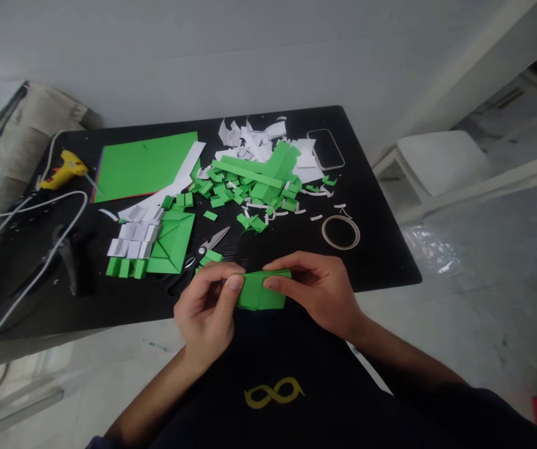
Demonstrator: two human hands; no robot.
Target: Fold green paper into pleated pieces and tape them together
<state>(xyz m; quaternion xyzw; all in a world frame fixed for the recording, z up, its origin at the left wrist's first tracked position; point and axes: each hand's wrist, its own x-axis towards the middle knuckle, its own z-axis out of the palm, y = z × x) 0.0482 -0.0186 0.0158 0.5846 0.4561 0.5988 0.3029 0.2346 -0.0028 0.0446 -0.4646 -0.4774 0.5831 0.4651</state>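
In the head view, a person in a dark shirt (272, 358) with a yellow looped emblem sits or stands at a black worktop (291, 240). Both bare hands are in front of the chest, at the near edge. The left hand (209, 305) pinches the left end of a small folded piece of green paper (262, 293) between thumb and fingers; the right hand (322, 287) grips its upper right part the same way.

Just beyond the left hand lie scissors (203, 251), blades parted and pointing away to the right. Left of them is a creased green square (174, 240), with white folded strips (135, 237) beside it. Farther back, a heap of green scraps (249, 181) mixes with white scraps (254, 140). To its left are a large green sheet (146, 162) and a yellow glue gun (65, 169). On the right, a roll of tape (357, 236) lies flat, nearer than a pale-rimmed, phone-shaped object (325, 149).
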